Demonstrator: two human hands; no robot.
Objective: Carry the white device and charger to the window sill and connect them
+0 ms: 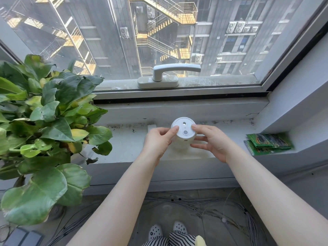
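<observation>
My left hand [157,141] and right hand [211,141] pinch the device [183,133] at nine and three, upright on the sill [127,139]. Smooth, rigid, probably light: grip its sides.

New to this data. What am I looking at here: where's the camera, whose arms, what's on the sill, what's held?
There is one picture, from a wide-angle camera worn on a person's head, looking forward and down. No robot: the two bare arms are the wearer's. The left hand and right hand grip a white device, a round-topped cylinder, from either side; it stands on or just above the window sill. A small white block lies behind the left hand, possibly the charger. Green packets lie at the right, a leafy plant at the left. The window handle is above.
</observation>
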